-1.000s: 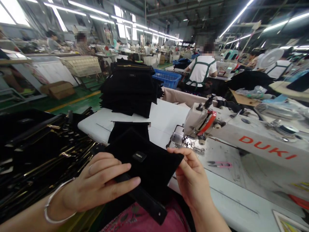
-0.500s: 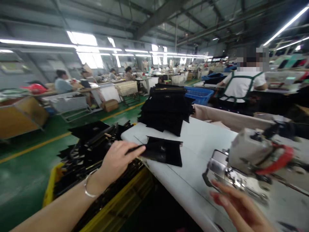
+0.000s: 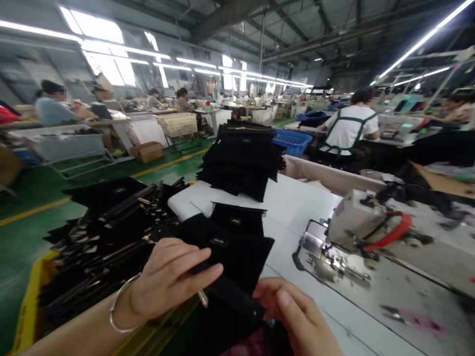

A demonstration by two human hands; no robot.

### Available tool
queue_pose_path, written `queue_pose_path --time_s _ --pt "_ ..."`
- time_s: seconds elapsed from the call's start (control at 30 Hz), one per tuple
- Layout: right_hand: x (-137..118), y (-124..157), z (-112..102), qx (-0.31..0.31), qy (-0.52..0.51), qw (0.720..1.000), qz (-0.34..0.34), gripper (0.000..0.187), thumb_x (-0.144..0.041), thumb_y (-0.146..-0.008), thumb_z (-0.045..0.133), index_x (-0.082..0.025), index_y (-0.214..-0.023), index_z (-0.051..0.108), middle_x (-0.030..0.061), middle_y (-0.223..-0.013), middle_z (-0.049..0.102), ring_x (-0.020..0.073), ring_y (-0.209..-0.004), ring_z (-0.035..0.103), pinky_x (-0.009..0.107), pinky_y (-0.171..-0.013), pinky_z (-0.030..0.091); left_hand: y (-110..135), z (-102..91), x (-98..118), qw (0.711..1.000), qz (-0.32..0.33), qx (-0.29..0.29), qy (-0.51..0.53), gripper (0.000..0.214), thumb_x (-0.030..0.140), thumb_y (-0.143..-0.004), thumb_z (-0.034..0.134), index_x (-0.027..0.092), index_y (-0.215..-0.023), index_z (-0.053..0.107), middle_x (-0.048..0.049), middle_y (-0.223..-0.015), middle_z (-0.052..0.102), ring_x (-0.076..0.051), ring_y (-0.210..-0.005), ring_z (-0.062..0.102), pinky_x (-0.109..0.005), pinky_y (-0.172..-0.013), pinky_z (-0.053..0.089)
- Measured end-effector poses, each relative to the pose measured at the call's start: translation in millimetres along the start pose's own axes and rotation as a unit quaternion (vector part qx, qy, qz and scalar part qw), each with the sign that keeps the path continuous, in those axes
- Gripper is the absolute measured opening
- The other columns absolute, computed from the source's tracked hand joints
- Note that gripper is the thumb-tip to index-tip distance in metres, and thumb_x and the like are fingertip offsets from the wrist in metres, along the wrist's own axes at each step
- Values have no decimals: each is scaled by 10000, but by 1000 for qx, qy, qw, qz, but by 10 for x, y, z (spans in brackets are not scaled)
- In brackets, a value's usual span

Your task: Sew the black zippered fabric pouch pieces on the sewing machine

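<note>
One head-worn view looks forward and down, close over the white worktop (image 3: 308,195).

Sewing factory floor: industrial sewing machine (image 3: 356,215) right of frame, stacked black fabric pieces (image 3: 241,160) mid-frame, seated workers (image 3: 54,110) upper left, tube lights (image 3: 436,30) under roof beams (image 3: 233,17).

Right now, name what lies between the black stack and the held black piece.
In the head view, another labelled black piece lies there on the white table.

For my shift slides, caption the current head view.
Left hand holds a black fabric piece, right hand at its edge, beside a sewing machine.
</note>
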State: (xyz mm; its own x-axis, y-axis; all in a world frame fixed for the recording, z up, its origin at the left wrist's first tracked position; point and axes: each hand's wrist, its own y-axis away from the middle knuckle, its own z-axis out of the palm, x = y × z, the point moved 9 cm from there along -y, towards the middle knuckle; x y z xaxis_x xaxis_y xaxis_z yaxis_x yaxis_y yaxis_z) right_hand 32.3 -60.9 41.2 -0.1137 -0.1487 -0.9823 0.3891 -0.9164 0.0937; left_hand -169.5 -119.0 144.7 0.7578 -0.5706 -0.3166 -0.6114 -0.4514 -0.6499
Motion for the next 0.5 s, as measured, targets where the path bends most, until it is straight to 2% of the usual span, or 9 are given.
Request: queue_pose_path --time_s 0.07,0.17,0.23,0.27,0.4,0.5 --pt "45 4 101 -26 -77 996 34 419 -580 -817 691 -162 -810 674 22 -693 641 149 -628 588 261 -613 488 -105 92 262 998 11 4 59 378 108 -906 604 305 -1225 653 -15 -1114 676 -184 -1007 603 -348 -922 503" --pt "106 86 -54 12 -114 992 49 347 -469 -788 775 -160 -724 629 -9 -634 595 112 -583 536 226 -576 437 -219 290 453 988 -19 -45 147 454 66 -904 549 276 -1303 592 -43 -1212 640 -215 -1133 571 -408 -1018 465" --pt "120 160 -153 39 -115 992 47 331 -439 -777 794 -160 -709 629 -4 -629 606 110 -576 540 220 -560 433 -272 409 590 971 -35 -84 223 466 98 -893 578 213 -1343 545 -84 -1254 611 -251 -1195 537 -448 -1060 435" --pt "119 188 -165 42 -119 991 46 320 -434 -773 798 -161 -720 639 -1 -628 614 112 -572 548 221 -555 440 -297 448 653 959 -47 -94 263 453 122 -889 602 186 -1333 539 -94 -1234 614 -250 -1180 542 -433 -1053 443" --pt "-2 231 -56 13 -130 991 14 265 -410 -779 787 -181 -878 699 17 -719 650 132 -615 593 259 -596 499 -360 544 704 894 -161 -57 413 233 103 -866 650 196 -1069 583 -27 -970 639 -150 -902 604 -265 -827 521" --pt "-219 254 16 -15 -78 995 -55 202 -300 -767 774 -213 -933 699 31 -904 630 134 -720 594 260 -644 501 -365 618 655 843 -243 -31 479 206 93 -811 689 200 -923 554 5 -860 594 -126 -785 578 -229 -710 500"
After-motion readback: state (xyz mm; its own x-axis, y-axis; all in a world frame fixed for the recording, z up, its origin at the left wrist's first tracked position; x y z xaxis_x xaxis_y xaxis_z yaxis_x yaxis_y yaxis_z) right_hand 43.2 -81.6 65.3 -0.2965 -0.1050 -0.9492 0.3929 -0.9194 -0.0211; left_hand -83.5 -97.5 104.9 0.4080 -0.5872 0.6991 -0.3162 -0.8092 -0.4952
